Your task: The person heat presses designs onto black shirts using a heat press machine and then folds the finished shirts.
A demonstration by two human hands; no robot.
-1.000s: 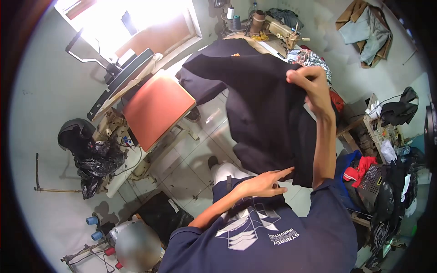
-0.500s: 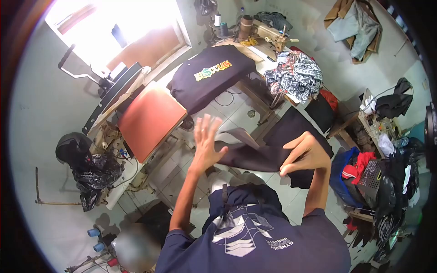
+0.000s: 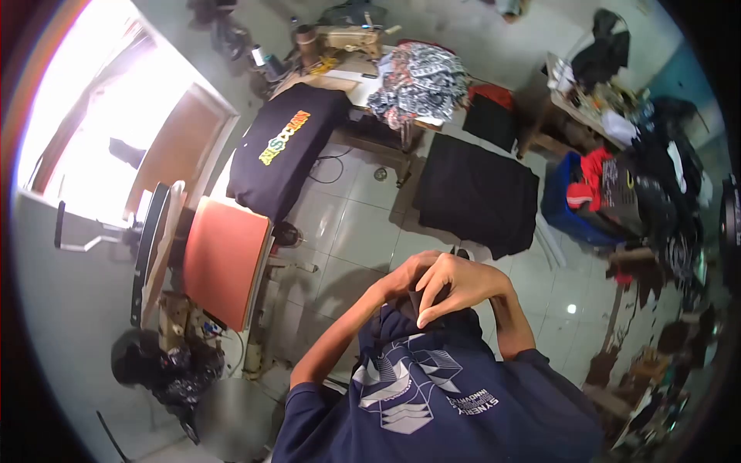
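Just above the front of the dark blue printed shirt [image 3: 417, 386], my two hands are together. My right hand [image 3: 459, 284] is closed, its thumb and fingers bent round something small and dark that I cannot make out. Against it on the left is my left hand [image 3: 413, 272], its fingers mostly hidden behind the right one. Beyond the hands, a black cloth [image 3: 478, 197] lies spread low over the tiled floor. A black garment with coloured lettering [image 3: 266, 166] is draped on the table to the upper left.
An orange-red press board [image 3: 226, 258] stands at the left. At the back are a sewing machine [image 3: 347, 37] and a heap of patterned cloth [image 3: 423, 81]. A blue crate [image 3: 567, 208] with clothes sits at the right. A blurred round shape [image 3: 238, 420] is at the lower left.
The dark cloth lifted in front of me has been let go and lies low ahead. My hands have come together at the waist. The view has turned to the right.
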